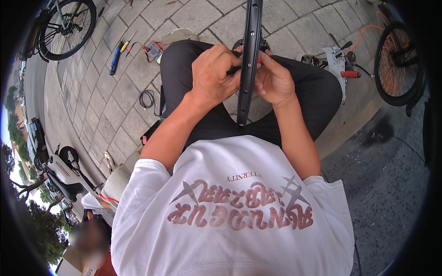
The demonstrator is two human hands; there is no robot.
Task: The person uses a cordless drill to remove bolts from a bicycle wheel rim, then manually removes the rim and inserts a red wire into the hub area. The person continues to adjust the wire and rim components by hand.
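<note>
A bare black wheel rim [251, 48] stands nearly upright before me, seen edge-on, with small metal spots along its middle. Its lower end comes down between my thighs. My left hand [214, 76] is closed at the rim's left side, the fingers curled around something dark that I cannot make out. On the other side, my right hand [275, 82] has its thumb and fingers pinched together beside the rim. A small red piece [259, 60] shows at those fingertips, mostly hidden by the rim. What lies behind the rim between both hands cannot be seen.
On the paving to the left lie a blue-handled tool [115, 60], a yellow screwdriver [125, 45], a meter [154, 51] and a coiled black cable [147, 99]. A red-handled metal stand [340, 69] and a wheel [398, 64] with an orange hose are at right. Another person [92, 234] is lower left.
</note>
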